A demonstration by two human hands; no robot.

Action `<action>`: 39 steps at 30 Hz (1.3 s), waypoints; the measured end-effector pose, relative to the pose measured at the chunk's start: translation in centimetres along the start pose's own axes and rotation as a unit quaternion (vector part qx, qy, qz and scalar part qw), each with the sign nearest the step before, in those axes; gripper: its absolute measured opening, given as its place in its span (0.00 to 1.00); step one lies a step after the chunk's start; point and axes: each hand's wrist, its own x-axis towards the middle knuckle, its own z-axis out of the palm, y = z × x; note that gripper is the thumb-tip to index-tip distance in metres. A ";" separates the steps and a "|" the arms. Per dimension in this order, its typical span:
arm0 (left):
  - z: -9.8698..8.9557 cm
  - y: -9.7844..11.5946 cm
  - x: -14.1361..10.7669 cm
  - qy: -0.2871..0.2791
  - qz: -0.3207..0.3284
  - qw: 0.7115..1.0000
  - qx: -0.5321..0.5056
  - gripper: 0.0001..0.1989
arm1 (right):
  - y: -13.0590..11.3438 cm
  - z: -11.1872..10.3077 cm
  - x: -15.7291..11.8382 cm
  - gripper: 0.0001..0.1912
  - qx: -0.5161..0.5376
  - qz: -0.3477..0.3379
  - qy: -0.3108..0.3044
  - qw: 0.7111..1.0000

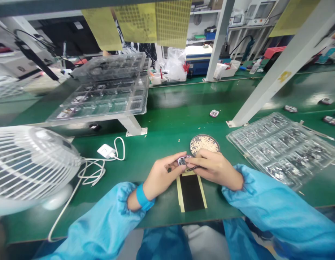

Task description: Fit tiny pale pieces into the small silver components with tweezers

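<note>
My left hand (165, 172), with a blue band at its wrist, pinches a small rounded device housing (182, 161) with a purplish rim. My right hand (212, 165) is closed at the housing's right side, its fingertips on a thin dark tool that looks like tweezers (193, 168). The fingers hide much of both. Below the hands, a black mat (193, 193) edged with yellow tape lies on the green bench. Just behind my right hand stands a round dish (204, 142) of tiny pale pieces.
A clear compartment tray (265, 134) of small parts lies at right, near a white post (273, 68). Left are a white fan (34, 169) and a charger (106, 151) with looped cable. More clear trays (110, 92) sit on a raised shelf. Another housing (214, 113) lies farther back.
</note>
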 end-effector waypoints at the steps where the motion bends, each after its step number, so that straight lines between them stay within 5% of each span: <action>1: 0.0 -0.1 0.0 0.002 0.007 1.000 0.012 0.23 | 0.0 0.1 0.0 0.11 0.004 0.005 0.000 1.000; 8: 0.3 -0.1 0.2 0.006 -0.035 0.992 -0.121 0.26 | -0.8 0.4 0.2 0.16 0.081 0.088 0.018 0.993; 14: 0.3 0.7 0.3 0.008 -0.022 0.980 -0.198 0.22 | -2.0 1.7 1.0 0.18 0.306 0.298 0.062 0.902; 24: 0.8 0.7 0.1 0.022 -0.007 0.980 -0.199 0.16 | -2.2 2.4 1.3 0.15 0.414 0.345 0.076 0.839; 29: 1.4 0.3 0.1 0.037 0.063 0.979 -0.192 0.12 | -2.3 3.1 1.6 0.17 0.492 0.364 0.072 0.787; 39: 2.2 0.3 -0.6 0.058 0.097 0.991 0.072 0.12 | -3.1 2.7 2.1 0.19 0.407 0.389 0.080 0.823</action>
